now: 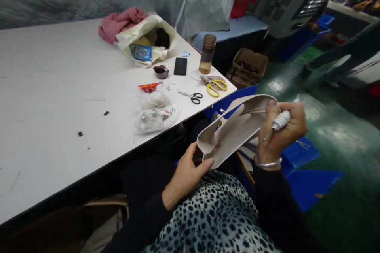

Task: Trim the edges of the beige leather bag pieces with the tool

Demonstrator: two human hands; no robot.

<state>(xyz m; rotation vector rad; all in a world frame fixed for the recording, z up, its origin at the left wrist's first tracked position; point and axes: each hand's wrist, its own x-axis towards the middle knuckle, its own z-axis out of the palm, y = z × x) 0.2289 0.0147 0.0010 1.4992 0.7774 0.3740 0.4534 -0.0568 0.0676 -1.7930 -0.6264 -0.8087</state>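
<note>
A pale beige, leather-like piece point(234, 134) is held above my lap, curved into an open, hollow shape. My left hand point(188, 172) grips its near left end between thumb and fingers. My right hand point(280, 130) pinches the far right end, thumb on the inner face. Also in the right hand is an awl-like tool point(280, 121) with a white wrapped handle, its thin metal point directed down and left. The fingers behind the piece are partly hidden.
Left is a white table point(59, 87) with black-handled scissors point(194, 97), yellow-handled scissors point(216, 87), clear plastic bags point(152, 112), a phone point(180, 66), a bottle point(207, 53) and a cloth bag point(148, 39). Blue containers point(308, 182) and a cardboard box point(247, 67) stand on the floor. A person's legs point(335, 59) show at right.
</note>
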